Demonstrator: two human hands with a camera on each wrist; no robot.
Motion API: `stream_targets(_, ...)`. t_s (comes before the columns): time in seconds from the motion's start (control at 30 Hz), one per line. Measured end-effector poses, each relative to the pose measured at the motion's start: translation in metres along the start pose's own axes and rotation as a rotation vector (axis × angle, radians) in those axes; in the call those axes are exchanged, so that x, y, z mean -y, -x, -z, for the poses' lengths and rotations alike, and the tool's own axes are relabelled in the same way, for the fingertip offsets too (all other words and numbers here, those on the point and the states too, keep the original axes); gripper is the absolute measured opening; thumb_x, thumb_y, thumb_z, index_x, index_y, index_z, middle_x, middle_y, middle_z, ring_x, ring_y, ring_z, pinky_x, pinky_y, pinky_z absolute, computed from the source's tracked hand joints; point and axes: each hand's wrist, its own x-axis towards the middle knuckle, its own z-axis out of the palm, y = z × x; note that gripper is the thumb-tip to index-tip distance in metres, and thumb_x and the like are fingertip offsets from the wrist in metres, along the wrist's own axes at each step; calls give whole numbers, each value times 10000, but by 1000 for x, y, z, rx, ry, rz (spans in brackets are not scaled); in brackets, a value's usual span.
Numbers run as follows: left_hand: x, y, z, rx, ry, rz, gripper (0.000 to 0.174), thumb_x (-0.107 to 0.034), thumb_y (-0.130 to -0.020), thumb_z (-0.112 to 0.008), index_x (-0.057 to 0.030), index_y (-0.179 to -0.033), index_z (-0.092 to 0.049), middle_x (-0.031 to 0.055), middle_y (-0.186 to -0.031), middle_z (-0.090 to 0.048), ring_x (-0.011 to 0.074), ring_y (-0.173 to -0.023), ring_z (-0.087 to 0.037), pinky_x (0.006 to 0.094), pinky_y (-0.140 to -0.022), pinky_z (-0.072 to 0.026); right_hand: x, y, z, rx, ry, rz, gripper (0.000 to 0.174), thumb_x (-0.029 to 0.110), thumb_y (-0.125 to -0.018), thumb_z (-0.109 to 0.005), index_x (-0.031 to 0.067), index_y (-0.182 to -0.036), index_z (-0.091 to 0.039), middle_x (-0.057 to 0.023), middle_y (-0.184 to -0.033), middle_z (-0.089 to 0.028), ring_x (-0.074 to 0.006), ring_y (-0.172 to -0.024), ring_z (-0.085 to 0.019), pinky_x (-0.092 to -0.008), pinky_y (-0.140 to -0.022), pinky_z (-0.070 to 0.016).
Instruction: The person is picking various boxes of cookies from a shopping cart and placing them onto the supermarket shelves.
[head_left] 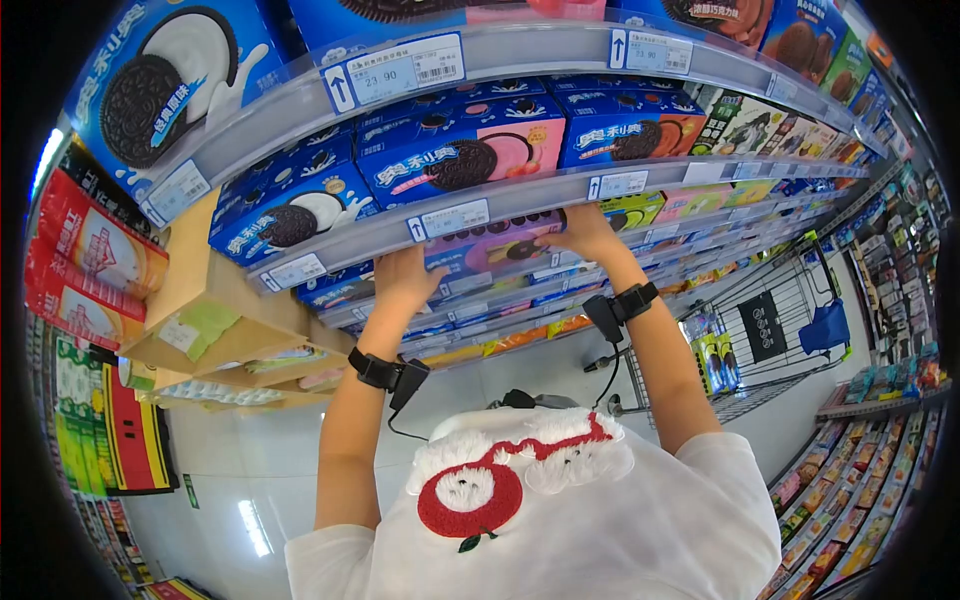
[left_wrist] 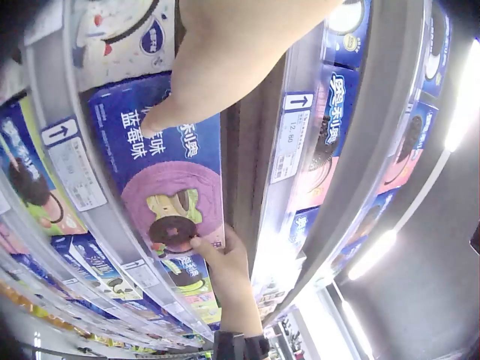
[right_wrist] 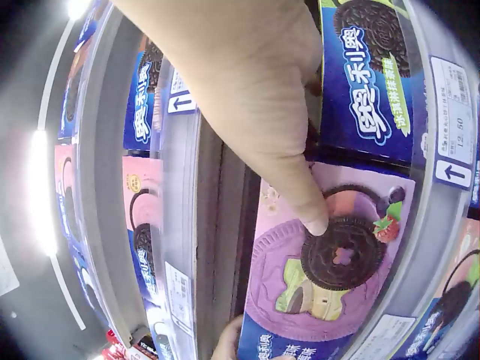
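Observation:
A blue and purple cookie box [head_left: 495,252] stands on a shelf, below the row of larger blue boxes. My left hand [head_left: 402,280] is at its left end, and my right hand [head_left: 588,235] is at its right end. In the left wrist view the left thumb lies on the blue part of the box front [left_wrist: 174,180]; the right hand [left_wrist: 231,277] holds the far end. The right wrist view shows the right thumb on the printed cookie of the box [right_wrist: 300,300], with the left fingertips [right_wrist: 229,341] at the opposite end. Other fingers are hidden behind the box ends.
Shelf edges with price tags [head_left: 448,218] run above and below the hands. Blue boxes [head_left: 460,150] fill the shelf above. A shopping cart [head_left: 765,325] holding packages stands to the right. Wooden display shelving [head_left: 190,300] with red bags [head_left: 95,265] is at the left.

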Motion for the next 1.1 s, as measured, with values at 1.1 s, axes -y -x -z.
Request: stream_targets(1.1,-22,-52,-5,323,483,-278,793,-391,-668,-756,-72,-1312,-420,189,-1325,-437,328,-1238,-405,380,-1025,-328,32,-42,-22,116,3,294,1062,445,-437,-835,80,-1325,-381,-216,-1334,-373,-378,-1269,-318,-446,-1061,-248)
